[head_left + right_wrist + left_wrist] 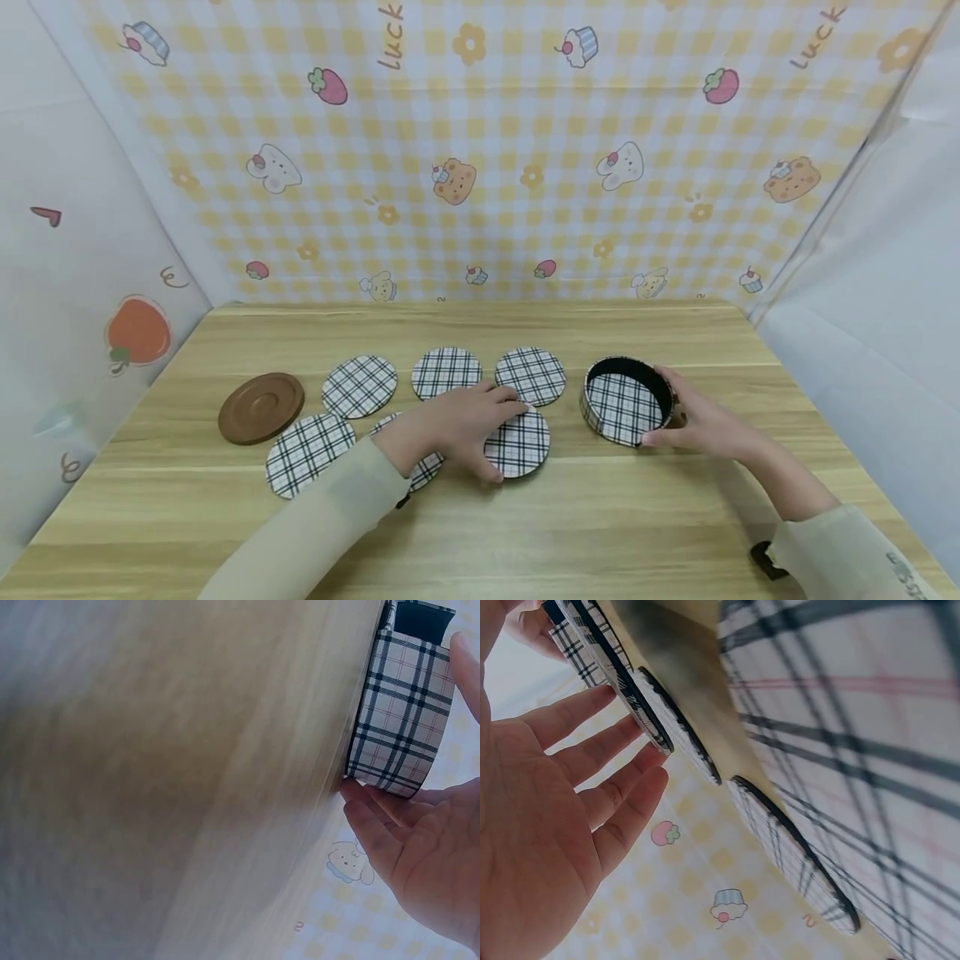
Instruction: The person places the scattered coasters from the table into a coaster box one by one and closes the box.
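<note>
My left hand spans a round plaid coaster in the head view, thumb at its near edge and fingers at its far edge. The left wrist view shows the fingertips along the rim of this coaster, which is tilted. To the right, a round plaid coaster holder with a black inner wall and an opening in its side stands on the table; a plaid round fills its bottom. My right hand grips its right side, with the thumb at the front and fingers behind.
Plaid coasters lie at the back and front left. Another coaster is partly hidden under my left forearm. A brown round wooden disc lies at the far left of the wooden table. A patterned cloth hangs behind.
</note>
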Motion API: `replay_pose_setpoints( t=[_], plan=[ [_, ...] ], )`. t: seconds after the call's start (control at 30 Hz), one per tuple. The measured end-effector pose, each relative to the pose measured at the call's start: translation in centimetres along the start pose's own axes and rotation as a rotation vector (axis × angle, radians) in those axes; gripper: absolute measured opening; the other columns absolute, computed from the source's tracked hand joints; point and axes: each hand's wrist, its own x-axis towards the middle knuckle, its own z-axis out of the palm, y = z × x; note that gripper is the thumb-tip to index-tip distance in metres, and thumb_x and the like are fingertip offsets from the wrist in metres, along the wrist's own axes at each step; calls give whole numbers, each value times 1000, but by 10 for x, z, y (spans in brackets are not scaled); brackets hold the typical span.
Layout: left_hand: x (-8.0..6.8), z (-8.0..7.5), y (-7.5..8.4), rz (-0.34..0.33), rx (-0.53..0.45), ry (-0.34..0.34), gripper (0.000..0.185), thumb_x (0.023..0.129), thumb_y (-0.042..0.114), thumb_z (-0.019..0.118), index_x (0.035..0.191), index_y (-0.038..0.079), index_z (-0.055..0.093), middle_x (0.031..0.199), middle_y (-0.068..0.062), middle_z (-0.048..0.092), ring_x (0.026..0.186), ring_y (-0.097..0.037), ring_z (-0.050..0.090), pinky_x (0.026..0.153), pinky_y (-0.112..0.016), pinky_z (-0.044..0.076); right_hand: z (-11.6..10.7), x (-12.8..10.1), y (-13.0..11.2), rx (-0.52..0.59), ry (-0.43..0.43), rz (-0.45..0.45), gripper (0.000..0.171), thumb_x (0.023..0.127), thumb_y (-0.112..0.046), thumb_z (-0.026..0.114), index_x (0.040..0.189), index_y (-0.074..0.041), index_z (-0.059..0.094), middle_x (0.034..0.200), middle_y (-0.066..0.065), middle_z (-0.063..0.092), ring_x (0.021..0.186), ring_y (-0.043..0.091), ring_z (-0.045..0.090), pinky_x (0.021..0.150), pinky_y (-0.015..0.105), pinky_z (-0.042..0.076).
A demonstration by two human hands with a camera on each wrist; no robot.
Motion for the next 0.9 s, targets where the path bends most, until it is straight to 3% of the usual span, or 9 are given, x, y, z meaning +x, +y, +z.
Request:
replay_pose_setpoints(
  t=[0.57, 0.9],
  plan=[
    [35, -20, 15, 88, 47, 46, 94, 78, 59, 72, 155, 18, 36, 158, -3, 37, 140, -24, 39, 109, -41, 45, 1, 0, 0, 15, -5, -5, 109, 83, -32, 81, 154, 9, 9, 153, 41, 23, 131, 60, 38, 100, 71, 38],
    [57, -28, 27, 116, 82, 60, 94, 80, 61, 70, 156, 20, 33, 156, -1, 38, 139, -22, 37, 113, -37, 40, 1, 0, 1, 10, -3, -13, 110, 82, -31, 81, 154, 9, 8, 152, 42, 24, 131, 63, 35, 100, 72, 37]
  ],
)
